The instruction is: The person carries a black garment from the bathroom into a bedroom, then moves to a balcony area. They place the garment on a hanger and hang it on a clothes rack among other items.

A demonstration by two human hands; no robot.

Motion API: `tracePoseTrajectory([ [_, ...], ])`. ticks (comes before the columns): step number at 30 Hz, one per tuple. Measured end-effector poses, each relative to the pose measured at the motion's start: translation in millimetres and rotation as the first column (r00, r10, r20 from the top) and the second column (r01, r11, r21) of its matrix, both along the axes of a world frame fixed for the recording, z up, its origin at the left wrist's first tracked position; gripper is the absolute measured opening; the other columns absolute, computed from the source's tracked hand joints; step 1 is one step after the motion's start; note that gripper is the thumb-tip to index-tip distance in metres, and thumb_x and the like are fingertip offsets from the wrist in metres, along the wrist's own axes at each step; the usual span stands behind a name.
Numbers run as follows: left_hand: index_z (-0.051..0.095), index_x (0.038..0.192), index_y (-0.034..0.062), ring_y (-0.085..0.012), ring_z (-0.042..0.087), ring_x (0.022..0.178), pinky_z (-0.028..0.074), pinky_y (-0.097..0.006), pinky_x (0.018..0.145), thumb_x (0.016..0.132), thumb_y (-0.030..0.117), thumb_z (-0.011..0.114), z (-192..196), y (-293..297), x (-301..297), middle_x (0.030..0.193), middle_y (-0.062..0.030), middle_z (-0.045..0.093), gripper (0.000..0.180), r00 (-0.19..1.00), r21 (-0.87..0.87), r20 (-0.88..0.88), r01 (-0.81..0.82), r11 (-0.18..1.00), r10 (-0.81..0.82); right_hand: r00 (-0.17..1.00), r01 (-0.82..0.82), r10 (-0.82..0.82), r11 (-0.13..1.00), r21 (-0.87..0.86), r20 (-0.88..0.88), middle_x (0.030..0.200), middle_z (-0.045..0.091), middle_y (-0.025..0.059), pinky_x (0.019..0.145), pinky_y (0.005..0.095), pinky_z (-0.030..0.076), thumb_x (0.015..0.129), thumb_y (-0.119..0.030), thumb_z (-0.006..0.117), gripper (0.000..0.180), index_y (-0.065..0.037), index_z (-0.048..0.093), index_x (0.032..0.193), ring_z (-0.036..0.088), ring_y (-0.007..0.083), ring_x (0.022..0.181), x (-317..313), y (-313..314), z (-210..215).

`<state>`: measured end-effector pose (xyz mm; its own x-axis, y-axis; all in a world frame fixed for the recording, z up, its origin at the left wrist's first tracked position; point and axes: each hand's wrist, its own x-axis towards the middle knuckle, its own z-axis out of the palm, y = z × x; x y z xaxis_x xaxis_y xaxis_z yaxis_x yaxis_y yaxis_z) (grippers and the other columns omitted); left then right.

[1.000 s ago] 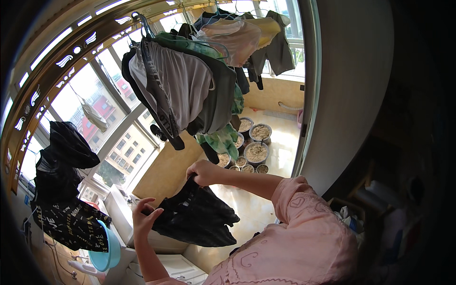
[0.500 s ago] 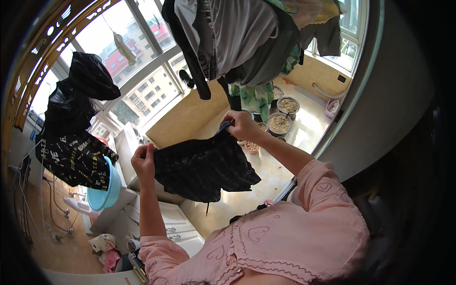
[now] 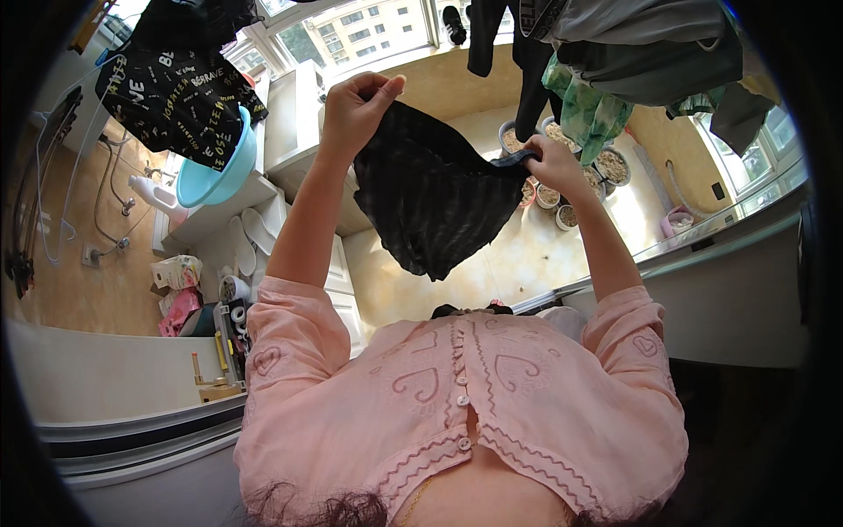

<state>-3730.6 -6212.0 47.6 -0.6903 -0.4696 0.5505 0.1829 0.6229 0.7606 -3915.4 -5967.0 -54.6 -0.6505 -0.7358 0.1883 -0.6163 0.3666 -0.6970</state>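
I hold a black striped garment (image 3: 435,198) spread out in front of me, above my pink buttoned top. My left hand (image 3: 356,110) pinches its upper left edge, raised high. My right hand (image 3: 555,165) grips its right edge, a little lower. The cloth hangs down in a point between my arms. Just above my right hand hang other clothes: a green patterned piece (image 3: 587,112) and grey garments (image 3: 650,53) on a hanger.
A black printed garment (image 3: 176,97) hangs at the upper left over a turquoise basin (image 3: 215,180) on a white cabinet (image 3: 290,132). Several round pots (image 3: 606,167) stand on the floor by the window. White slippers (image 3: 250,237) and small packages (image 3: 180,290) lie at the left.
The view has tilted down toward my body. My hands have spread the black garment wider, with my left hand raised higher on its edge.
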Motion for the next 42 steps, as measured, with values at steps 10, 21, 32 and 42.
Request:
tracePoseTrajectory([
  [10, 0.067, 0.079, 0.003, -0.0007, 0.044, 0.054, 0.033, -0.016, 0.049, 0.076, 0.031, 0.072, 14.5, 32.5, 0.1, 0.059, 0.0051, 0.054, 0.028, 0.997, 0.05, 0.02, 0.078, 0.996, -0.08, 0.919, -0.395, 0.37, 0.851, -0.347, -0.138, 0.108, 0.057, 0.0158, 0.084, 0.0325, 0.043, 0.077, -0.014, 0.065, 0.045, -0.003, 0.049, 0.118, 0.056, 0.0271, 0.098, 53.3, -78.4, 21.0],
  [21, 0.065, 0.098, 0.0077, -0.0069, 0.049, 0.063, 0.044, -0.019, 0.061, 0.069, 0.011, 0.076, 0.1, -17.7, 83.3, 0.081, 0.002, 0.054, 0.031, 0.93, 0.067, 0.366, 0.009, 0.998, -0.033, 0.987, -0.093, 0.137, 0.911, -0.402, 0.08, 0.077, 0.063, 0.0099, 0.066, 0.0276, 0.046, 0.082, -0.01, 0.058, 0.015, 0.0, 0.06, 0.093, 0.059, 0.0149, 0.07, 6.5, -90.4, 12.5],
  [32, 0.06, 0.1, 0.0043, -0.0174, 0.063, 0.084, 0.05, -0.03, 0.063, 0.088, 0.022, 0.051, -71.0, -65.4, 118.0, 0.087, -0.0117, 0.063, 0.023, 0.669, 0.122, 0.714, -0.407, 0.905, 0.204, 0.899, -0.334, 0.358, 0.933, -0.133, 0.251, 0.087, 0.062, 0.0021, 0.072, 0.0219, 0.045, 0.077, -0.007, 0.067, 0.023, -0.004, 0.06, 0.099, 0.057, 0.0085, 0.08, -5.0, -99.2, 47.6],
  [42, 0.057, 0.104, 0.0085, -0.0135, 0.059, 0.068, 0.052, -0.029, 0.058, 0.089, 0.03, 0.044, -58.6, -43.9, 87.1, 0.086, -0.0044, 0.061, 0.029, 0.935, 0.678, 0.345, -0.185, 0.712, -0.085, 0.917, -0.139, 0.103, 0.988, -0.066, -0.386, 0.092, 0.062, 0.0089, 0.07, 0.0296, 0.048, 0.076, -0.014, 0.069, 0.025, -0.003, 0.059, 0.097, 0.061, 0.0206, 0.077, -19.8, -67.6, 23.9],
])
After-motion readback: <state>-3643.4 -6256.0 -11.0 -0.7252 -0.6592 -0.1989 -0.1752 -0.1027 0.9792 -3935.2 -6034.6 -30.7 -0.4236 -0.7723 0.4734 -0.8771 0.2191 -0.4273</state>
